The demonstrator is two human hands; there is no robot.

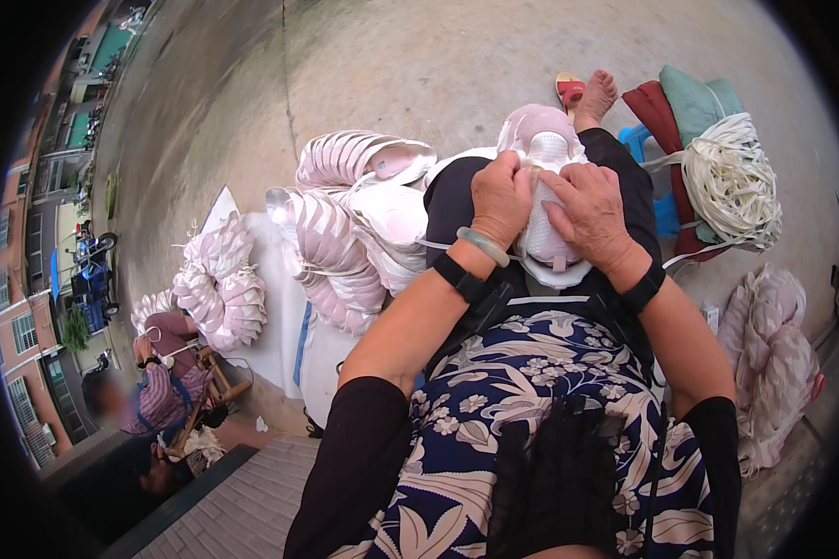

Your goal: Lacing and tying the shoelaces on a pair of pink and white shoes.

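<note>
A pale pink and white shoe upper (537,125) rests on my lap between my knees, its toe pointing away from me. Its white mesh tongue (543,216) shows between my hands. My left hand (502,197) is closed in a pinch at the left eyelet edge, with a bit of white shoelace (529,160) at the fingertips. From the right, my right hand (587,207) bends over the upper, thumb and fingers pressing on its right edge and tongue. Thin white lace lengths stick out beside both wrists.
Stacked pink and white shoe uppers (331,247) lie left of my leg, with another ring of uppers (219,289) beyond. A bundle of white laces (732,182) hangs by a blue stool (636,143) at right. Bundled uppers (769,363) lie near right. Another person (172,373) sits far left.
</note>
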